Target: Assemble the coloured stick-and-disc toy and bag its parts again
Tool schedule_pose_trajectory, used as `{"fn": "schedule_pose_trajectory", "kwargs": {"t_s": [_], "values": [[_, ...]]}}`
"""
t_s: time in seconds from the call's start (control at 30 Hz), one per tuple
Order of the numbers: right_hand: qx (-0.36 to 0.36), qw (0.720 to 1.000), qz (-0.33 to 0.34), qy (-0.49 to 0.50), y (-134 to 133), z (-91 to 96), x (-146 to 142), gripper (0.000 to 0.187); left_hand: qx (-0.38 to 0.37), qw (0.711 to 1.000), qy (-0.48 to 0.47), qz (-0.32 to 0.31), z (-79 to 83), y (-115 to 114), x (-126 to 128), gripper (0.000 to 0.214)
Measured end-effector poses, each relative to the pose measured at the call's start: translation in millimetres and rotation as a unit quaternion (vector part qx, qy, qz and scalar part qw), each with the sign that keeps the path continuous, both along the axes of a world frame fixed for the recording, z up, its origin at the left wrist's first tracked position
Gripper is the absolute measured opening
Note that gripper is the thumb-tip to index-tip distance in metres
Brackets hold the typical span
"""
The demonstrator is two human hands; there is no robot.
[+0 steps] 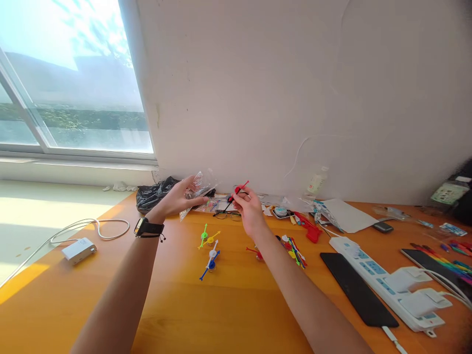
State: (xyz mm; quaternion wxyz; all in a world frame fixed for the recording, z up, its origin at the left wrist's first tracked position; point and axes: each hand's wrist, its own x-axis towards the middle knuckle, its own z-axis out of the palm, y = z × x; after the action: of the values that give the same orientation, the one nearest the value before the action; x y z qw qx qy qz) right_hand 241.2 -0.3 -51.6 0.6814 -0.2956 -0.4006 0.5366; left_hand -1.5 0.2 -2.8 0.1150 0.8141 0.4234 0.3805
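Observation:
My left hand (pixel 180 197) is raised over the orange table (pixel 206 314) with its fingers closed on a small clear plastic bag (pixel 197 189). My right hand (pixel 248 206) pinches a thin red plastic stick piece (pixel 238 190), its tip pointing up and right, close beside the bag. A black watch (pixel 148 228) sits on my left wrist. Below the hands lie small assembled pieces: a green and yellow one (pixel 206 237), a white and blue one (pixel 211 259) and a red one (pixel 256 252). A bundle of coloured sticks (pixel 295 248) lies to the right of my right forearm.
A white power strip (pixel 383 282) with plugged adapters and a black phone (pixel 356 287) lie at the right. A white charger (pixel 78 250) with cable sits at the left. Glasses (pixel 226 214), a black bag (pixel 155 193), papers and a red part (pixel 311 230) lie along the wall.

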Motion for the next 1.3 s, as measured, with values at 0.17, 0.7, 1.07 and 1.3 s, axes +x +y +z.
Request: {"fn": "schedule_pose_trajectory", "kwargs": {"t_s": [0.17,0.7,1.07,1.3], "values": [[0.074,0.994,-0.07,0.048,-4.5,39.6,40.7,0.051,0.054,0.998,-0.007,-0.012,-12.5,6.2,24.8,0.077],[0.2,0.95,-0.017,-0.24,-49.0,80.7,57.2,0.033,0.024,0.985,-0.105,-0.133,-15.4,-15.1,81.9,0.069],[0.222,0.928,-0.062,-0.293,-56.9,86.2,56.9,0.027,0.03,0.981,-0.123,-0.146,-10.0,-21.1,84.9,0.069],[0.205,0.908,-0.049,-0.362,-58.5,84.2,61.4,0.024,0.056,0.984,-0.096,-0.138,-3.4,-26.6,84.9,0.07]]}}
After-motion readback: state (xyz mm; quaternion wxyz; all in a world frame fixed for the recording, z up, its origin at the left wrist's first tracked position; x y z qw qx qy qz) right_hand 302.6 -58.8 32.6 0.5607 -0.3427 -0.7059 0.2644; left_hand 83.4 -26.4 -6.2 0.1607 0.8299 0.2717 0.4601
